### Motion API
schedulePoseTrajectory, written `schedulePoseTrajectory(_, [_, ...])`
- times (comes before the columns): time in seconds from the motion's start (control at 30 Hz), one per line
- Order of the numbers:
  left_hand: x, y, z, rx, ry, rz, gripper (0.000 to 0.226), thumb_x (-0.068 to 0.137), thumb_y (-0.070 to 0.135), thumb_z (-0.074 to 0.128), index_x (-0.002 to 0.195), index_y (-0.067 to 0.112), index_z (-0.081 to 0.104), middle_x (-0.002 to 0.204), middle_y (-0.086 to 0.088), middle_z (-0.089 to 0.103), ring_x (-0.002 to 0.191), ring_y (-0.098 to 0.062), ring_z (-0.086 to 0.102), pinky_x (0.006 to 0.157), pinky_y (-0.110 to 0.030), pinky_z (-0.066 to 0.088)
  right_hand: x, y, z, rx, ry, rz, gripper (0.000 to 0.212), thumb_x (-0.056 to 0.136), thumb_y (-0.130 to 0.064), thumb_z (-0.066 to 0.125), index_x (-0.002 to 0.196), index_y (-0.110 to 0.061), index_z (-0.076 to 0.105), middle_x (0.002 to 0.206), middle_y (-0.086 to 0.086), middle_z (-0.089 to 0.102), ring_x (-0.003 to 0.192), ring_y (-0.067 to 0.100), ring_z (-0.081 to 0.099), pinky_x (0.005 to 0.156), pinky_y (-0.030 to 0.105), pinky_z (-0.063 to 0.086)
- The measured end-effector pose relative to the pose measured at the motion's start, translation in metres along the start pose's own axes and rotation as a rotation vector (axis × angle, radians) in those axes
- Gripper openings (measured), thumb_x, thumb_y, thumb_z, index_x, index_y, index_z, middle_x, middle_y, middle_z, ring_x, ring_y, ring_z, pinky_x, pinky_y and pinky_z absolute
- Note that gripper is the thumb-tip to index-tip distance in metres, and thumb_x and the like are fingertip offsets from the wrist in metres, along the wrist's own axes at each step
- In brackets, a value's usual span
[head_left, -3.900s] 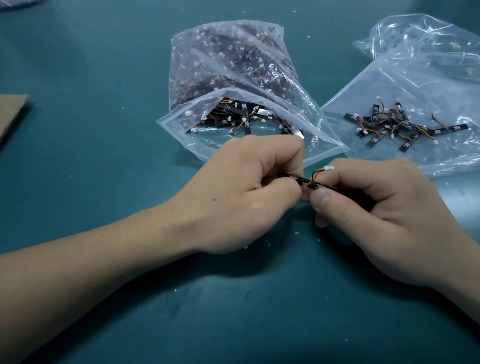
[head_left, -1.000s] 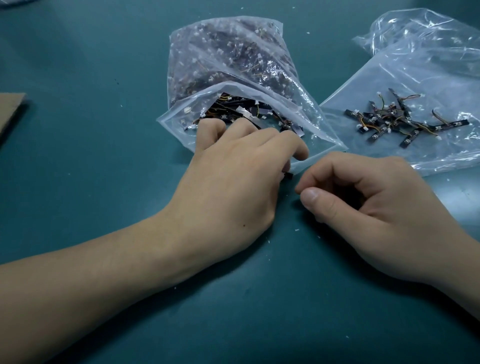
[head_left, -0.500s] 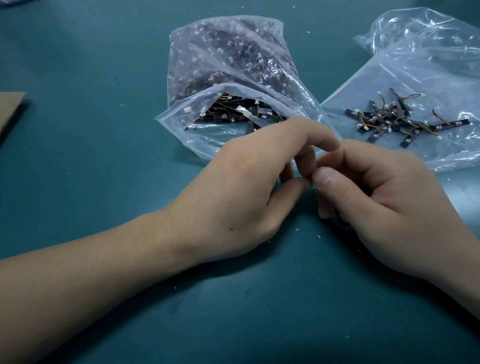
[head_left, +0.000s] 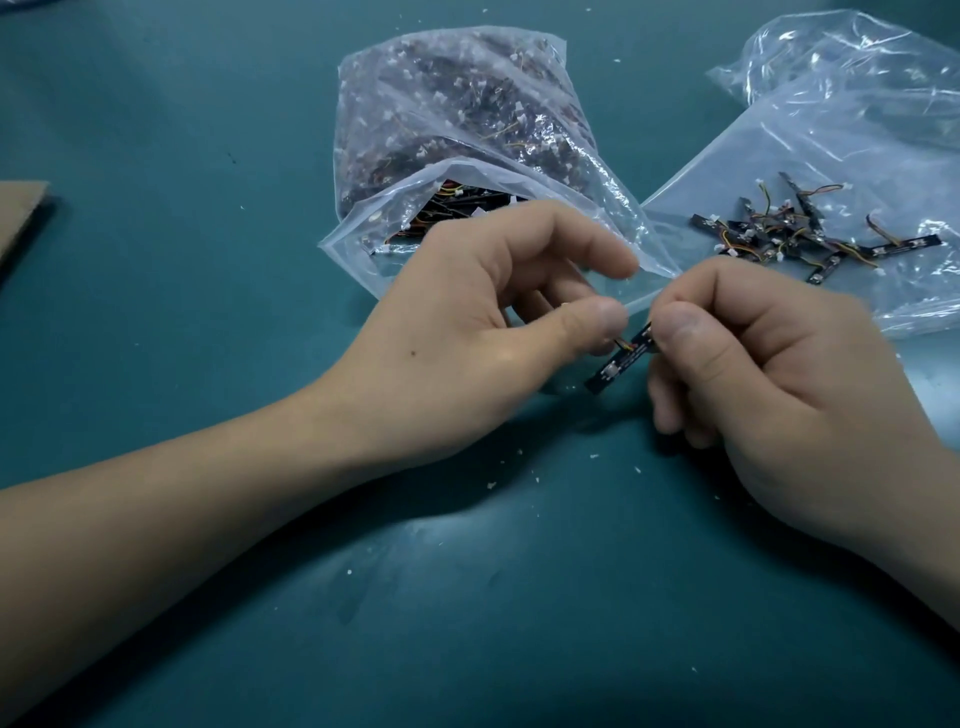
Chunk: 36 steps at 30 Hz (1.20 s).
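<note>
Here, the right hand (head_left: 789, 395) pinches a black circuit strip (head_left: 615, 366) by thumb and forefinger; the left hand (head_left: 467, 322) nips its wire (head_left: 625, 344).

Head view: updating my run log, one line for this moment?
right hand: pinches board | left hand: pinches wire | bag: open behind

Hands (head_left: 639, 332) now pinch black strip (head_left: 621, 361), drawn from bag (head_left: 467, 156).

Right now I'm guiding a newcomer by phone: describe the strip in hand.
Find the full plastic bag at centre; the hands meet below its mouth. There the right hand pinches one black circuit strip, the left hand its wires. It alone is held.
</note>
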<state>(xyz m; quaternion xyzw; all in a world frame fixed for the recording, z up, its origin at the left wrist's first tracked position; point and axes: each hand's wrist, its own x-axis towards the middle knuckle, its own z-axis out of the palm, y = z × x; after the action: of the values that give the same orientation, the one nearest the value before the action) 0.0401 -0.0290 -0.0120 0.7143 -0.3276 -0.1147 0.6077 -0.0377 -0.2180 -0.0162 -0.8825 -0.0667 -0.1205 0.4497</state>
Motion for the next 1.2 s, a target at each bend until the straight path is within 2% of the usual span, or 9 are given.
schedulePoseTrajectory(0.1, [0.0004,0.0003,0.0007,-0.017,0.017,0.014,0.027,0.086,0.012,0.079,0.108,0.018,0.065,0.080,-0.004,0.074,0.067,-0.005,0.062,0.067,-0.018,0.047,0.0002,-0.0005,-0.0012,0.014,-0.050,-0.002,0.024,0.101,-0.040,0.046,0.081,-0.030,0.056,0.064,-0.008,0.068,0.050,0.017,0.056,0.052,0.022,0.043])
schedulePoseTrajectory(0.23, [0.0012,-0.0004,-0.0003,-0.045,0.045,0.025,0.030,0.082,0.011,0.081,0.105,0.021,0.064,0.081,-0.008,0.074,0.067,-0.020,0.063,0.066,-0.037,0.051,-0.0011,-0.0006,-0.0028,0.097,-0.112,0.008,0.028,0.100,-0.042,0.046,0.083,-0.023,0.060,0.066,-0.006,0.068,0.052,0.020,0.057,0.053,0.033,0.046])
schedulePoseTrajectory(0.33, [0.0010,-0.0006,-0.0009,-0.085,0.039,0.009,0.026,0.080,0.013,0.083,0.096,0.021,0.064,0.080,-0.007,0.076,0.068,-0.018,0.066,0.067,-0.033,0.053,-0.0004,0.0000,-0.0023,0.000,-0.153,-0.021,0.028,0.099,-0.039,0.048,0.082,-0.023,0.062,0.068,-0.009,0.067,0.057,0.014,0.058,0.056,0.020,0.042])
schedulePoseTrajectory(0.53, [0.0014,-0.0018,0.0000,-0.047,0.101,-0.056,0.013,0.097,0.026,0.064,0.107,0.018,0.062,0.081,0.000,0.078,0.064,-0.007,0.063,0.059,-0.019,0.047,0.0012,0.0045,-0.0029,0.209,-0.081,0.007,0.026,0.099,-0.038,0.051,0.087,-0.019,0.064,0.063,-0.001,0.067,0.047,0.015,0.052,0.049,0.024,0.042])
schedulePoseTrajectory(0.67, [-0.0011,-0.0001,-0.0017,0.029,0.043,-0.085,0.037,0.096,0.047,0.053,0.088,0.014,0.069,0.070,-0.002,0.073,0.061,-0.013,0.057,0.057,-0.026,0.043,0.0034,0.0066,-0.0023,0.329,0.048,0.033,0.023,0.101,-0.037,0.052,0.088,-0.023,0.064,0.059,0.002,0.065,0.042,0.013,0.048,0.045,0.017,0.040])
schedulePoseTrajectory(0.83, [-0.0029,0.0033,-0.0001,0.129,-0.117,-0.042,0.028,0.099,0.021,0.059,0.075,0.011,0.070,0.063,-0.002,0.068,0.056,-0.008,0.052,0.055,-0.021,0.041,0.0013,0.0044,-0.0013,0.296,0.029,0.012,0.021,0.101,-0.038,0.052,0.093,-0.021,0.062,0.059,0.000,0.065,0.042,0.015,0.049,0.044,0.019,0.041])
schedulePoseTrajectory(0.97, [-0.0029,0.0053,-0.0022,0.084,-0.137,-0.059,0.028,0.095,0.018,0.059,0.069,0.014,0.069,0.062,-0.004,0.066,0.057,-0.007,0.053,0.056,-0.024,0.042,0.0009,0.0029,-0.0016,0.278,-0.013,0.035,0.027,0.100,-0.039,0.050,0.089,-0.019,0.066,0.060,0.001,0.066,0.044,0.014,0.051,0.047,0.018,0.041])
schedulePoseTrajectory(1.1, [-0.0035,0.0066,-0.0005,0.165,-0.183,-0.036,0.027,0.091,0.014,0.056,0.068,0.016,0.069,0.062,-0.004,0.065,0.059,-0.022,0.056,0.057,-0.035,0.044,-0.0017,0.0018,-0.0008,0.256,-0.062,0.020,0.026,0.101,-0.040,0.051,0.089,-0.023,0.066,0.063,0.000,0.067,0.047,0.020,0.054,0.047,0.025,0.043])
schedulePoseTrajectory(1.2, [-0.0042,0.0059,-0.0016,0.139,-0.112,0.004,0.026,0.091,0.011,0.055,0.069,0.010,0.069,0.058,-0.006,0.058,0.055,-0.017,0.049,0.053,-0.029,0.040,-0.0012,-0.0010,-0.0018,0.267,-0.090,0.016,0.029,0.099,-0.051,0.058,0.092,-0.024,0.067,0.067,0.001,0.067,0.049,0.022,0.056,0.049,0.026,0.045])
